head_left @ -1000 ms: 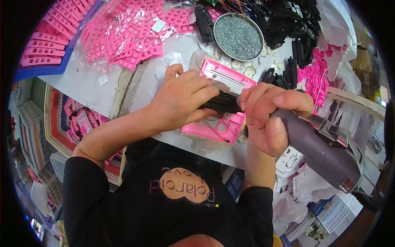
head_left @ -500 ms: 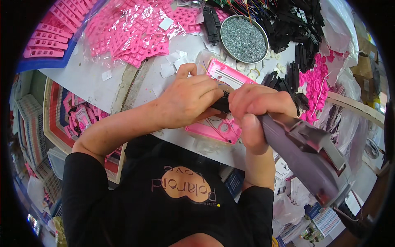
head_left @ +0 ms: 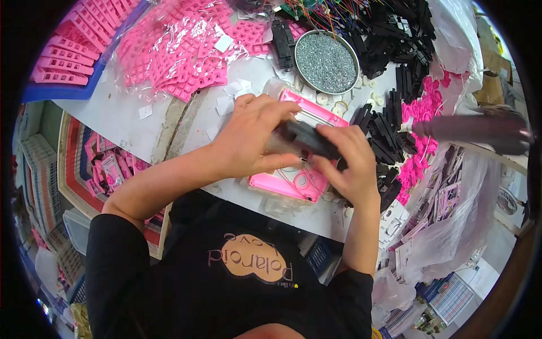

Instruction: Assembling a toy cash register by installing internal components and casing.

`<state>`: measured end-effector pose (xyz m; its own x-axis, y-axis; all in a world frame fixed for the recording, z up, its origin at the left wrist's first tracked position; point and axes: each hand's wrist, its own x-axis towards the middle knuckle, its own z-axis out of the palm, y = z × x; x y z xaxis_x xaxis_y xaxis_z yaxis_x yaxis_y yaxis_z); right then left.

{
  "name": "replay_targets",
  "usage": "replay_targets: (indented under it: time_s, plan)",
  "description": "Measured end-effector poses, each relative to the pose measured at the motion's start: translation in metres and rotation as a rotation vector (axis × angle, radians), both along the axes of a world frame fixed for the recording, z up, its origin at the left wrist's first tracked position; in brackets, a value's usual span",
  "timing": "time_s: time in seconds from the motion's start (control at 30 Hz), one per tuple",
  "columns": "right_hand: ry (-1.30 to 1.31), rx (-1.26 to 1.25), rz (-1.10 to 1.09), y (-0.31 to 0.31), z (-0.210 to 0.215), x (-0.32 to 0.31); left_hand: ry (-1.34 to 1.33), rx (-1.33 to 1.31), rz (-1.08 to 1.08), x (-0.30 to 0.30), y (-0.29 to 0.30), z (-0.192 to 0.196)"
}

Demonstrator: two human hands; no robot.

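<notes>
A long black plastic part (head_left: 310, 137), slightly blurred, is tilted between my two hands above the workbench. At its left end my left hand (head_left: 244, 135) curls thumb and fingers around it. My right hand (head_left: 354, 161) grips the other end with thumb and fingertips. Beneath lies a pink plastic frame (head_left: 282, 183) with thin wires, partly covered by the part and my hands. Off to the right, apart from my hands, a grey-purple power screwdriver (head_left: 480, 133) hangs in the air, blurred.
A round metal dish of small screws (head_left: 326, 62) stands beyond my hands. Black plastic parts (head_left: 389, 127) pile up on the right beside bright pink pieces (head_left: 420, 147). Bagged pink pieces (head_left: 175, 56) lie at the far left, near a blue bin (head_left: 93, 82). A lined basket (head_left: 70, 147) sits at left.
My right hand has let go of the screwdriver, which swung up and away to the right. That hand now grips the black part, which has come up into clearer view.
</notes>
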<state>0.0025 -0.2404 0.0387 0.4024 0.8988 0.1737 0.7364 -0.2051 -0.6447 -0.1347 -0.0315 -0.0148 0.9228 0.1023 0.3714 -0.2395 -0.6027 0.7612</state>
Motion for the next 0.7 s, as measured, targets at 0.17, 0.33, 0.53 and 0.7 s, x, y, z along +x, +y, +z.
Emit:
replay_targets:
  time_s: [0.17,0.33,0.53,0.7]
  plan:
    - [0.254,-0.251,-0.239,0.018,0.008,0.018,0.008,-0.021,0.065,-0.008,-0.006,-0.001]
    - [-0.14,-0.5,-0.483,0.044,0.025,0.023,0.065,0.238,0.062,-0.006,-0.014,0.002]
    - [-0.225,-0.152,-0.105,0.02,0.015,0.022,0.101,0.277,0.055,-0.005,-0.017,0.008]
    - [-0.462,-0.031,-0.145,0.013,-0.015,0.0,0.121,0.382,0.123,-0.003,-0.022,0.022]
